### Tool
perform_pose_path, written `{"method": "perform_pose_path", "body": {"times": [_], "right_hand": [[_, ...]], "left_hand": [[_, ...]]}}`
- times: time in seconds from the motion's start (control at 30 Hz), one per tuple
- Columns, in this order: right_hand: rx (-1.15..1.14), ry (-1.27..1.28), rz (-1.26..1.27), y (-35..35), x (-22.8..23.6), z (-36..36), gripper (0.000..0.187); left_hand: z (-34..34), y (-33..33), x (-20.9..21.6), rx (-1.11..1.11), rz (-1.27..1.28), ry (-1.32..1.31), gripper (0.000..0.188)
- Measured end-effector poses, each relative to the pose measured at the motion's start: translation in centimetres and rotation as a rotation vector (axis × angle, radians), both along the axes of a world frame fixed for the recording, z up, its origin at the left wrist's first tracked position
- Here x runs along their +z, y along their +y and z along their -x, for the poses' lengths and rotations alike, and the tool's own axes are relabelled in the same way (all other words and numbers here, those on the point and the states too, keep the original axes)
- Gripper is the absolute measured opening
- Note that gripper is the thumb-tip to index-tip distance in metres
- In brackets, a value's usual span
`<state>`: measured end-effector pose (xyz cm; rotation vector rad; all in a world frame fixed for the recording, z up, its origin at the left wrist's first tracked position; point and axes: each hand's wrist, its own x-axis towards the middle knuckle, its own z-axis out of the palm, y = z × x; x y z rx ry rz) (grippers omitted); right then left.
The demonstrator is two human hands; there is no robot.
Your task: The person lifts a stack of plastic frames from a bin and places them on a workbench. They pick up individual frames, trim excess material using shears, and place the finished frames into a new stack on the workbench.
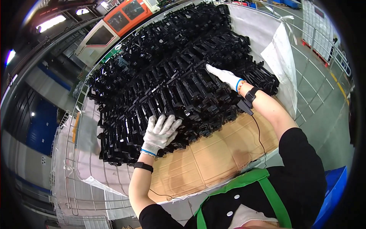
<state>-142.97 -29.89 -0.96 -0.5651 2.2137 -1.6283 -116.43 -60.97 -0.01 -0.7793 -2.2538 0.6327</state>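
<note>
Stacked rows of glossy black plastic parts [164,100], long and narrow with bracket-like ends, fill most of a large cage bin. My left hand [162,133], in a white knit glove with a blue cuff, rests on the near row with its fingers spread. Farther off to the right, my right hand [225,76], gloved the same way, reaches over the parts. Its fingers are stretched out and point left; the undersides of both hands are hidden, and I see nothing held.
Brown cardboard [213,156] covers the near part of the bin. White fabric [251,24] lines its wire sides. A thin black cable [259,137] hangs from the small device at my right wrist. An orange and white machine [124,18] stands behind, a blue container [333,196] at lower right.
</note>
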Motion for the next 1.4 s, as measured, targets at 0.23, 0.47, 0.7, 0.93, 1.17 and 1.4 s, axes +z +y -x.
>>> {"method": "perform_pose_path", "body": {"times": [0.23,0.47,0.7,0.93,1.17,1.4], "right_hand": [[-0.164,0.086,-0.149,0.6,1.0,-1.1,0.099],[-0.195,0.180,-0.091,5.0,0.7,-1.3,0.072],[-0.725,0.484,0.627,13.5,-1.0,-5.8,0.027],[-0.112,0.750,0.912,8.2,-4.8,-14.3,0.035],[0.680,0.707,0.815,0.3,-4.7,-23.5,0.040],[1.330,0.461,0.566,-5.0,-6.9,-43.4,0.028]], "left_hand": [[-1.7,0.9,-0.3,0.004,-0.004,-0.024,0.064],[-5.3,4.5,-1.3,-0.008,-0.093,-0.011,0.059],[-17.0,10.3,-8.1,0.446,-0.411,0.122,0.068],[-26.7,18.3,-13.8,1.326,-0.773,-0.014,0.086],[-26.9,29.8,-17.2,0.990,-1.130,0.081,0.082],[-46.2,48.8,-20.1,1.926,-1.472,0.400,0.081]]}}
